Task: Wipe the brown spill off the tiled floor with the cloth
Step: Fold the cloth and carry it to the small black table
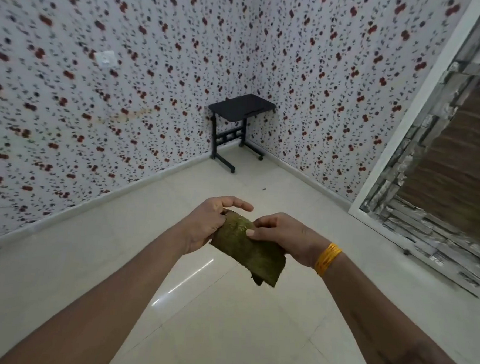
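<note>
Two bare forearms reach in from the lower corners of the frame and meet at its centre. The left hand [206, 224] grips the upper left end of a folded olive-green cloth [247, 251], its thumb side curled against the fabric while its fingers extend past the top edge. The right hand [284, 236] pinches the same cloth from the right, its thumb lying flat across the upper face. A yellow bangle [327, 259] circles the right wrist. The cloth is held in the air over the floor, its lower right end hanging free below the right hand, with a darker corner showing underneath.

Below and around the hands spreads a glossy cream tiled floor [224, 321], crossed by faint grout lines and a bright streak of reflected light. No brown spill can be made out on the visible tiles; a tiny dark speck [264, 188] lies farther back, above centre.

In the far corner, upper centre of the frame, stands a small black wheeled worktop [242, 107]. The two walls meeting behind it carry floral wallpaper [125, 104] with red and dark motifs, and a white switch plate [107, 59] sits at upper left. At the right edge is a white-framed panel with a stone-and-brick pattern [445, 166].
</note>
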